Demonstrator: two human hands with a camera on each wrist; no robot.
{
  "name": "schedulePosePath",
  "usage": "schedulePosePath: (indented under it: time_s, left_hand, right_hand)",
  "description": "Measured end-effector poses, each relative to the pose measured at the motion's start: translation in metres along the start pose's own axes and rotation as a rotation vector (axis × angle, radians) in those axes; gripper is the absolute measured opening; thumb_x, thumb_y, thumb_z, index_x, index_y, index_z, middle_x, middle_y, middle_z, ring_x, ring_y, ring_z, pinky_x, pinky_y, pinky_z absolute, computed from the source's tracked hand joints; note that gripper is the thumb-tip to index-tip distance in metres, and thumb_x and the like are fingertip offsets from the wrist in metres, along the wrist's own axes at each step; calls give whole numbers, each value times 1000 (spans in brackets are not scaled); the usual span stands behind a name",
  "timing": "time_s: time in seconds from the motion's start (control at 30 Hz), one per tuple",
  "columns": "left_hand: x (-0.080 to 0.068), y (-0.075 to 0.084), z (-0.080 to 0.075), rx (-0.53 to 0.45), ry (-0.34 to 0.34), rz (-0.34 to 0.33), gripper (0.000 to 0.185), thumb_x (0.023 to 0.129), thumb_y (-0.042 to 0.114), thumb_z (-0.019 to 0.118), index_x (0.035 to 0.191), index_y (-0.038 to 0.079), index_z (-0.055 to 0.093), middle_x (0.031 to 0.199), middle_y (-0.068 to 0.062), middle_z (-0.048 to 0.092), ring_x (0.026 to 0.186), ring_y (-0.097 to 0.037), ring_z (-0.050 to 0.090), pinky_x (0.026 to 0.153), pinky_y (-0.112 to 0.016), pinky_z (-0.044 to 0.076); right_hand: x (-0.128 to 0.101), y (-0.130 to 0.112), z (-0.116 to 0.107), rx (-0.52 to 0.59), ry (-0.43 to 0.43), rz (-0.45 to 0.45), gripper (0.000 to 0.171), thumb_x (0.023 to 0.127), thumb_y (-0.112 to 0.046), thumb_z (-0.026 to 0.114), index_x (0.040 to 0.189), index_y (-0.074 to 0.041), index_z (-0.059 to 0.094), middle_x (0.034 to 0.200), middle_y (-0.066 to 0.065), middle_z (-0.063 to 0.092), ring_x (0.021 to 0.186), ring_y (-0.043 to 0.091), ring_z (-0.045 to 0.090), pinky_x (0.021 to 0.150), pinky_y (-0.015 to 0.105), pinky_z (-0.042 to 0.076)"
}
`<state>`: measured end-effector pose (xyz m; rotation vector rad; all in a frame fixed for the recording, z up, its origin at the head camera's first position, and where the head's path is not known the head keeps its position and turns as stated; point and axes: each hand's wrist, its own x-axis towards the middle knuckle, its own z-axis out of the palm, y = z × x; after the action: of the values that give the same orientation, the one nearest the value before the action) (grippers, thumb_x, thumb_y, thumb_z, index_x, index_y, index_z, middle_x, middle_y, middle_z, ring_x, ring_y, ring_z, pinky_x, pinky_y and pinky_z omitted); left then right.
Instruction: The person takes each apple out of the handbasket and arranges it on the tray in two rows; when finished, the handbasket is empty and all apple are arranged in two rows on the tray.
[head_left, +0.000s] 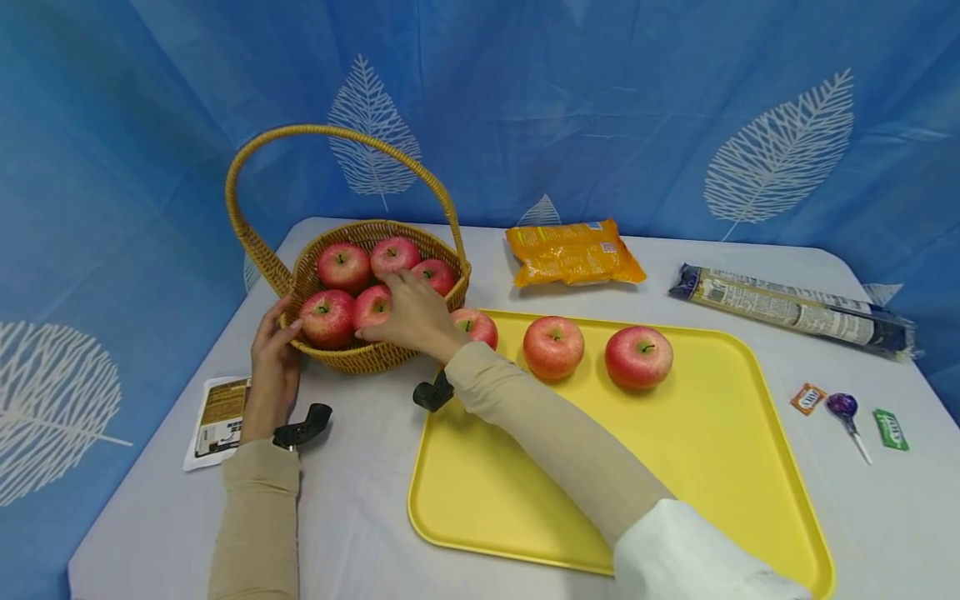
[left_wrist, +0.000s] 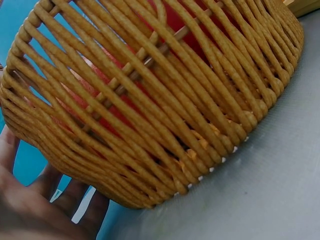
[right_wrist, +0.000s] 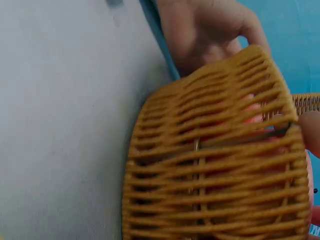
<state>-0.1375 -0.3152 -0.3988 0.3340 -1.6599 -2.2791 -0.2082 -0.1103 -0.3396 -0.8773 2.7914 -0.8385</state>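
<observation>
Basket (head_left: 369,358) touches spread left fingers (left_wrist: 95,212); right (head_left: 403,292) clasp apple (head_left: 370,306).

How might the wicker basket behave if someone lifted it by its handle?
The wicker basket would probably feel loaded, since apples crowd it. Being thickly woven, it should stay fairly stiff. The round apples might roll if it tilted.

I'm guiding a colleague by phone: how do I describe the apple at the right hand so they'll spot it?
Find the tall-handled wicker basket at the far left corner of the yellow tray. The right hand reaches in over the basket's near rim. The apple sits between that hand's thumb and fingers, unlike the other four apples visible in the basket.
</observation>
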Motion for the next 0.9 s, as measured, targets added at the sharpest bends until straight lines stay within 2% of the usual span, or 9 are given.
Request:
schedulePosePath:
  time_s: [0.17, 0.33, 0.57, 0.8, 0.9]
  left_hand:
    - [-1, 0, 1, 14, -3, -2, 48, 89, 15, 49, 136, 17, 38, 148, 3, 20, 138, -15, 16, 115, -36, 4]
    - [0, 1, 2, 22, -2, 6, 48, 88, 16, 50, 135, 18, 40, 148, 3, 21, 138, -14, 15, 115, -37, 1]
    - [0, -1, 1, 32, 1, 0, 48, 89, 17, 50, 136, 18, 39, 148, 3, 21, 138, -15, 15, 115, -37, 2]
    - [-1, -1, 0, 12, -4, 5, 47, 89, 16, 50, 135, 18, 40, 147, 3, 21, 138, -14, 14, 115, -38, 1]
    - [-1, -1, 0, -1, -7, 8, 47, 89, 15, 49, 135, 18, 40, 147, 3, 22, 138, -14, 15, 115, -38, 1]
  right_hand:
    - [-2, -1, 0, 79, 1, -37, 87, 69, -54, 69, 140, -20, 32, 138, 7, 37, 119, 20, 47, 92, 37, 46]
    - [-2, 5, -1, 175, 40, -64, 81, 72, -49, 68, 140, -27, 31, 135, 9, 37, 109, 21, 52, 84, 37, 49]
    - [-4, 12, -4, 241, 89, -73, 67, 74, -50, 65, 134, -37, 39, 128, 6, 40, 106, 16, 46, 82, 34, 47]
    - [-6, 12, -8, 322, 119, -106, 57, 76, -47, 65, 129, -35, 48, 127, 4, 42, 110, 14, 41, 86, 36, 45]
    - [-9, 11, -10, 339, 118, -112, 54, 76, -47, 64, 127, -38, 49, 130, 1, 41, 114, 14, 40, 89, 37, 44]
